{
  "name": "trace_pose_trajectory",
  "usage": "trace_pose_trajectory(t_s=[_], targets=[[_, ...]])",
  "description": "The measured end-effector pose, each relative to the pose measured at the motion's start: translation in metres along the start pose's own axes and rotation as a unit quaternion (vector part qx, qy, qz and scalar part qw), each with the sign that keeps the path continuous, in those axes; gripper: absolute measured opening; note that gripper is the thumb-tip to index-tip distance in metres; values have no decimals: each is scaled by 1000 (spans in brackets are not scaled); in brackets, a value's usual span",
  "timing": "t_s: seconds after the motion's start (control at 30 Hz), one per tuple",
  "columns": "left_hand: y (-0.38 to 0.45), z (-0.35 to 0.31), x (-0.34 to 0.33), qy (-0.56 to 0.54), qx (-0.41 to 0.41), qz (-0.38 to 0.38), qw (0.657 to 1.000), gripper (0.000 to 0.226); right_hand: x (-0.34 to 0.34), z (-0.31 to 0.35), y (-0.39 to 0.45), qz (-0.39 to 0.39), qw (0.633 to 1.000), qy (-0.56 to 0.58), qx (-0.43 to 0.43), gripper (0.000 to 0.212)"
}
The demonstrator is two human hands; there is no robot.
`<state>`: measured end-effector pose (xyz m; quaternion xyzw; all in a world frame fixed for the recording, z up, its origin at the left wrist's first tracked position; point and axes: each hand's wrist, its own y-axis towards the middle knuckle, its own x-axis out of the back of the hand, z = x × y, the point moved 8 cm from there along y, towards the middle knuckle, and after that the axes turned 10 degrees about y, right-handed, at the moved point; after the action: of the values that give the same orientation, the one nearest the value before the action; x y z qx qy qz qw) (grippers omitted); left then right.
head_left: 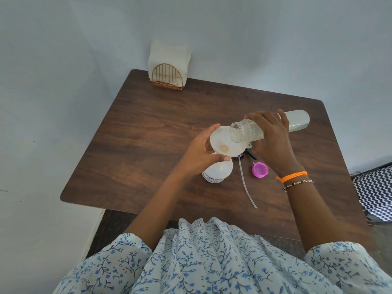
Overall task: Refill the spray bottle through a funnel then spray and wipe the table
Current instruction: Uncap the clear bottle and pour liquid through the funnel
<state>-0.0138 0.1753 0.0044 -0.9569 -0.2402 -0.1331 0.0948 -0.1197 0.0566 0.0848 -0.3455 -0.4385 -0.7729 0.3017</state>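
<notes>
In the middle of the frame, the right hand (pixel 270 136) grips the tilted refill bottle (pixel 275 126) over the funnel (pixel 224 145), which the left hand (pixel 201 151) holds on the spray bottle (pixel 216 172); pouring next needs slow tilting.

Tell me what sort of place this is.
Probably a corner of a home or small eating room: a small wooden table pushed against plain pale walls, a napkin holder at its far edge, and a zigzag-patterned fabric on the right.
</notes>
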Motion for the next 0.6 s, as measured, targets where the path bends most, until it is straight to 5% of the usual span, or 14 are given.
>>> trace_pose_trajectory(t_s=[0.6], targets=[[-3,-2,-1,10,1,2,1000,90,0,0,-2,-1,1000,0,5,60]])
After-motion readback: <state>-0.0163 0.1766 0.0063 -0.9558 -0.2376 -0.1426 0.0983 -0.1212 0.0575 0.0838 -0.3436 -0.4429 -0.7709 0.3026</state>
